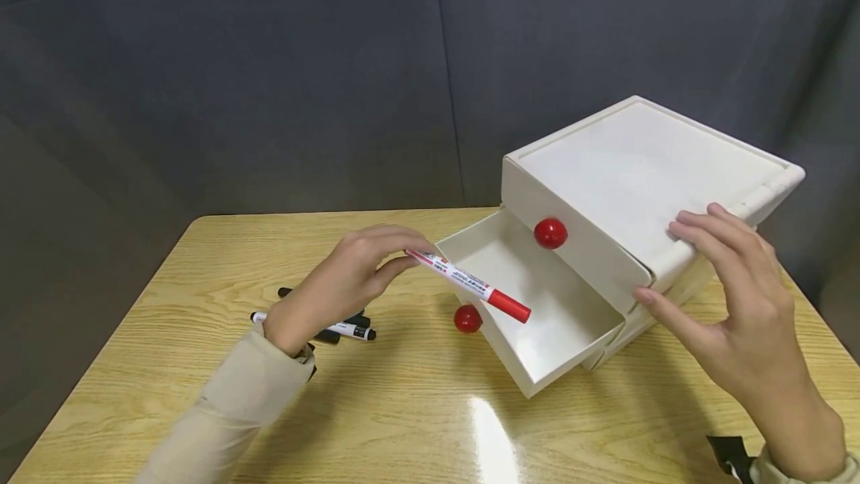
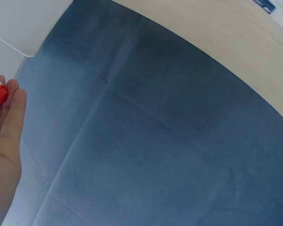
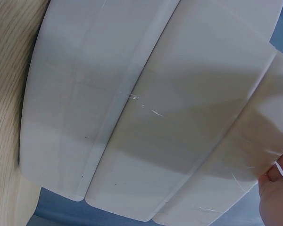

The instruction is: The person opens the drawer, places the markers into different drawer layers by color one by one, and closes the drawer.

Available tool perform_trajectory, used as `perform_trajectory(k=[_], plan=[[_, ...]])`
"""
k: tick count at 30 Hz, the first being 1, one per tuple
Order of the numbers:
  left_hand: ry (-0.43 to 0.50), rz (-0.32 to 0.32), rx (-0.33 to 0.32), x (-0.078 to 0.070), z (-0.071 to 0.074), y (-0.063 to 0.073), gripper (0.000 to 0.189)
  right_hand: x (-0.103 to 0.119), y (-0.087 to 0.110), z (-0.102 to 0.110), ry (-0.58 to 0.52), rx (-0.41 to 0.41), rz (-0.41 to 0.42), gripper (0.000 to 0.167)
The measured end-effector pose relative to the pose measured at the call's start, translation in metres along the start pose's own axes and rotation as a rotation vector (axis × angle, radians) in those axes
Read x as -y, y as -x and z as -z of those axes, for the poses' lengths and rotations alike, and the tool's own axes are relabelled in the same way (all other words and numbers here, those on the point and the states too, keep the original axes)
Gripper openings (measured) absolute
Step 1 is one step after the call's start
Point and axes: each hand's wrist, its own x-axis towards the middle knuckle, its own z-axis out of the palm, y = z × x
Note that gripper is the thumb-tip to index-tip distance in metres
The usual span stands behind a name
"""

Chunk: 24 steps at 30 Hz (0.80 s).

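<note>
One tabletop [image 1: 403, 413] carried one drawer cabinet [image 1: 638, 178]. One drawer [image 1: 567, 312] stood pulled out. Red knobs [image 1: 550, 233] in view numbered two. One red-capped marker [image 1: 463, 280] was recorded. Black-capped markers [image 1: 352, 330] numbered at least two; the left arm [image 1: 231, 394] hid part of the group, preventing an exact total. One left hand [image 1: 352, 275] and one right hand [image 1: 752, 305] were counted.

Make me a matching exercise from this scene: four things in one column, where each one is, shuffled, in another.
Things
1. White marker with red cap
2. White marker with black ends
3. White plastic drawer
4. Person's right hand

Places
A. Pulled out from the white plastic cabinet
B. Lying on the yellowish wooden table
C. At the cabinet's top edge
D. Pinched in the left hand

Pairs: 1-D, 2-B, 3-A, 4-C
</note>
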Motion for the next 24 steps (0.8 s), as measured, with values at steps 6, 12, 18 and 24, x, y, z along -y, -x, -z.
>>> perform_trajectory(k=[6, 12, 18, 24], plan=[[0.006, -0.020, 0.031, -0.001, -0.006, -0.009, 0.028, -0.002, 0.001, 0.000, -0.009, 0.006, 0.002, 0.076], [-0.032, -0.048, 0.059, -0.003, -0.010, -0.016, 0.025, 0.004, -0.002, -0.001, -0.012, 0.002, -0.005, 0.077], [-0.037, -0.037, 0.102, -0.008, -0.013, -0.023, 0.028, 0.007, -0.003, 0.000, -0.008, 0.004, -0.010, 0.078], [-0.033, -0.070, 0.133, -0.010, -0.017, -0.029, 0.027, 0.006, -0.002, 0.001, 0.003, 0.007, -0.011, 0.079]])
